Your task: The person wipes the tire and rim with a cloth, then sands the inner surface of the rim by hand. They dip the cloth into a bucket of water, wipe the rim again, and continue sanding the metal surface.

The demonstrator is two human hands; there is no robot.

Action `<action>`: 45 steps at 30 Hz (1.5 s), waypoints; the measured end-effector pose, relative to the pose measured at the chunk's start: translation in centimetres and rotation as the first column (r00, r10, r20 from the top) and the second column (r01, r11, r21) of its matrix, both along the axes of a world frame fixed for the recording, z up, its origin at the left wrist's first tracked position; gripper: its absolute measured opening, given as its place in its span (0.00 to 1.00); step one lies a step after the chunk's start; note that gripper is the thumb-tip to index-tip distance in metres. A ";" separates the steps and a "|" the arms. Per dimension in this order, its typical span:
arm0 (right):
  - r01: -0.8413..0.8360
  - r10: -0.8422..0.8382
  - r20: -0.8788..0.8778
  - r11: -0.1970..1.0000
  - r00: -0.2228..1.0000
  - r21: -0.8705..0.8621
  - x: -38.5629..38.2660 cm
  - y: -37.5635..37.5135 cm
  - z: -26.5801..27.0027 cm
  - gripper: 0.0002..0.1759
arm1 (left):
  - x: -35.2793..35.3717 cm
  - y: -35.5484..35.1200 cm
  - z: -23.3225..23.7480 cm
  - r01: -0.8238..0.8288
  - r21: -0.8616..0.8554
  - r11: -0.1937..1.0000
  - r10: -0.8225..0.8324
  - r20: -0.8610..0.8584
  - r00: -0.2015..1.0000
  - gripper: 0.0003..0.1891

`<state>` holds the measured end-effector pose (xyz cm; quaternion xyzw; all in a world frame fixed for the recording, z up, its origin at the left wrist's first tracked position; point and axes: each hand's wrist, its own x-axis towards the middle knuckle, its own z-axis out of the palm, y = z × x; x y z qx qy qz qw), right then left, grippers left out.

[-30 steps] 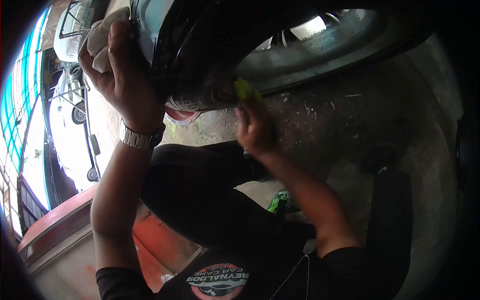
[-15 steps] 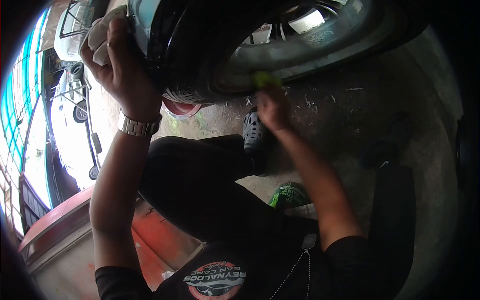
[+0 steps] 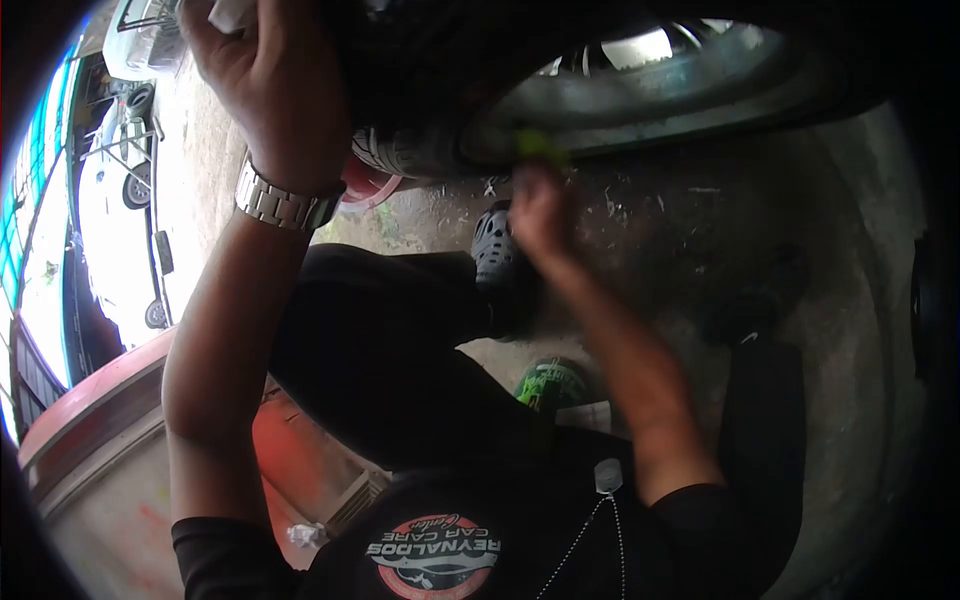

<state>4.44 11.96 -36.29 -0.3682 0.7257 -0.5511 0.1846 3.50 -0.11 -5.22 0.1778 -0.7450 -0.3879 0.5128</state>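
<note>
My left hand (image 3: 285,100), with a metal watch on the wrist, is at the upper left beside the dark tire (image 3: 405,152). Its fingers are curled round a white cloth (image 3: 230,14), partly cut off by the top edge. My right hand (image 3: 542,215), blurred by motion, grips a small yellow-green object (image 3: 541,147) against the lower edge of the wheel. The wheel's grey metal rim (image 3: 640,98) shows whitish smears, and its spokes are visible at the top.
Below the tire is a reddish round container (image 3: 368,188). A grey perforated shoe (image 3: 492,250) and a green can (image 3: 552,384) are on the floor. At the lower left lies a red panel (image 3: 290,450) with crumpled white material (image 3: 306,535). A white vehicle (image 3: 112,215) stands at the left.
The view has shifted. My left hand and the white cloth now sit higher, partly out of frame. My right hand remains at the wheel's lower edge with the yellow-green object.
</note>
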 end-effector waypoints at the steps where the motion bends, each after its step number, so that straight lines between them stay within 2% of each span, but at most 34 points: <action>1: 0.042 -0.041 0.013 0.993 0.999 -0.108 0.6 -0.9 2.2 0.15 | 0.0 -0.2 0.0 0.029 -0.017 0.999 -0.029 -0.007 1.000 0.12; 3: 0.124 -0.103 0.086 0.949 0.991 -0.291 1.1 -1.1 6.5 0.24 | -0.2 -0.2 0.2 0.028 0.022 0.999 -0.027 -0.028 0.999 0.12; 4: -0.054 0.022 -0.125 0.964 0.992 -0.262 -0.6 -0.2 2.3 0.24 | -0.4 -0.1 0.1 -0.004 0.027 1.000 0.005 -0.038 0.999 0.12; 6: -0.035 0.035 0.002 0.994 0.999 -0.103 -1.1 -0.3 1.9 0.23 | -1.3 0.6 0.1 -0.094 0.028 0.995 0.096 -0.069 0.993 0.13; 9: -0.038 0.009 0.180 0.987 0.984 0.158 -2.4 0.3 2.5 0.23 | -0.6 0.5 0.3 0.049 0.068 0.996 -0.042 -0.102 0.994 0.13; 10: 0.051 -0.051 0.214 0.999 0.975 0.007 -0.5 -0.3 5.6 0.18 | -0.6 0.6 0.4 0.061 0.065 0.996 -0.056 -0.077 0.995 0.13; 12: 0.081 -0.068 0.079 0.982 0.995 -0.172 1.0 -0.9 6.4 0.14 | -0.2 -0.3 0.4 0.040 0.090 0.995 -0.034 -0.062 0.998 0.14; 13: 0.018 -0.037 -0.101 0.983 0.994 -0.185 -0.8 -0.5 2.2 0.15 | 0.0 -0.7 0.4 0.029 0.102 0.994 -0.024 -0.054 0.998 0.14; 14: -0.040 -0.016 -0.280 0.980 0.960 -0.193 -2.6 -0.1 -0.5 0.16 | -0.7 -0.1 0.1 -0.041 0.075 0.996 0.047 -0.075 0.996 0.14; 17: -0.003 -0.035 -0.441 0.996 0.897 -0.085 -6.8 0.9 -0.9 0.12 | -2.2 1.0 0.6 -0.152 0.127 0.980 0.163 -0.085 0.983 0.13; 18: 0.102 -0.104 -0.170 0.995 0.980 -0.022 -4.7 0.0 -0.9 0.12 | -1.2 0.1 0.5 -0.017 0.112 0.994 0.026 -0.078 0.997 0.12; 19: 0.005 -0.010 0.044 0.992 0.999 0.125 -1.7 -0.1 3.5 0.12 | -0.8 -0.8 0.6 0.078 0.087 0.993 -0.071 -0.078 0.994 0.12; 20: 0.082 -0.081 0.062 0.996 0.995 -0.024 0.1 -1.2 6.5 0.11 | -0.4 -1.6 0.7 0.174 0.067 0.982 -0.169 -0.075 0.983 0.11; 22: 0.064 -0.075 -0.068 0.986 0.995 -0.153 0.6 -1.2 5.4 0.13 | -0.1 -1.9 0.6 0.235 0.061 0.970 -0.232 -0.051 0.971 0.10; 23: -0.024 -0.007 -0.234 0.991 0.972 -0.129 -1.5 -0.6 0.7 0.15 | 0.0 -1.8 0.5 0.236 0.063 0.970 -0.234 -0.043 0.971 0.10; 24: -0.102 0.053 -0.396 0.990 0.917 -0.102 -4.8 -0.2 -2.8 0.16 | -0.5 -1.7 0.6 0.183 0.059 0.981 -0.181 -0.046 0.982 0.09; 26: -0.037 0.077 -0.748 0.997 0.660 0.069 -12.8 2.7 -5.5 0.24 | -0.5 -1.5 0.8 0.129 0.056 0.990 -0.127 -0.035 0.991 0.09; 27: -0.077 0.163 -0.719 0.986 0.675 0.150 -15.7 3.9 -6.9 0.27 | -0.3 -1.4 1.0 0.135 0.056 0.989 -0.133 -0.027 0.991 0.08; 29: -0.137 0.290 -0.669 0.952 0.684 0.273 -17.5 5.4 -7.5 0.31 | -1.2 -1.4 0.1 -0.002 -0.140 0.990 -0.006 -0.059 0.998 0.08; 30: -0.156 0.328 -0.659 0.939 0.677 0.306 -17.7 5.7 -7.3 0.31 | -2.8 -2.0 -1.3 -0.156 -0.332 0.930 0.119 -0.129 0.984 0.08; 31: -0.175 0.359 -0.651 0.927 0.669 0.331 -18.1 5.4 -6.9 0.32 | -2.6 -2.4 -1.2 -0.134 -0.464 0.876 0.098 -0.101 0.990 0.09; 32: -0.150 0.351 -0.712 0.932 0.608 0.331 -17.8 5.6 -5.8 0.33 | -1.6 -2.6 -0.5 -0.022 -0.617 0.786 0.006 -0.028 1.000 0.09; 33: -0.123 0.366 -0.714 0.921 0.597 0.369 -17.7 5.7 -5.7 0.32 | -1.1 -2.7 0.1 0.119 -0.734 0.668 -0.121 0.051 0.991 0.09; 35: -0.064 0.401 -0.703 0.889 0.588 0.453 -17.1 6.3 -5.8 0.30 | -0.9 -0.8 1.1 0.353 -0.786 0.508 -0.275 0.240 0.931 0.10; 36: -0.148 0.307 -0.525 0.935 0.794 0.322 -17.2 6.4 -5.6 0.32 | -0.5 1.4 1.5 0.403 -0.774 0.489 -0.212 0.343 0.915 0.11; 39: -0.091 0.257 -0.554 0.947 0.792 0.309 -17.5 6.4 -4.3 0.33 | -0.6 5.9 0.6 0.597 -0.661 0.455 0.005 0.672 0.740 0.06; 41: -0.043 0.252 -0.619 0.942 0.744 0.332 -18.2 5.9 -4.3 0.33 | -1.1 6.6 -1.8 0.682 -0.585 0.439 0.112 0.789 0.604 0.04; 42: -0.012 0.265 -0.665 0.933 0.698 0.359 -18.3 5.4 -4.7 0.32 | -1.1 5.9 -3.6 0.775 -0.501 0.386 0.184 0.865 0.467 0.02; 43: 0.022 0.278 -0.705 0.923 0.652 0.384 -18.2 5.1 -5.0 0.32 | -1.6 6.2 -3.4 0.853 -0.234 0.466 0.256 0.959 0.124 0.01; 44: 0.020 0.239 -0.736 0.946 0.634 0.324 -18.4 5.3 -5.0 0.31 | -1.9 5.6 -5.1 0.875 -0.279 0.396 0.279 0.944 0.175 0.03; 45: 0.015 0.242 -0.725 0.944 0.645 0.329 -18.6 5.2 -5.1 0.30 | -2.1 5.1 -6.6 0.861 -0.279 0.425 0.319 0.936 0.146 0.04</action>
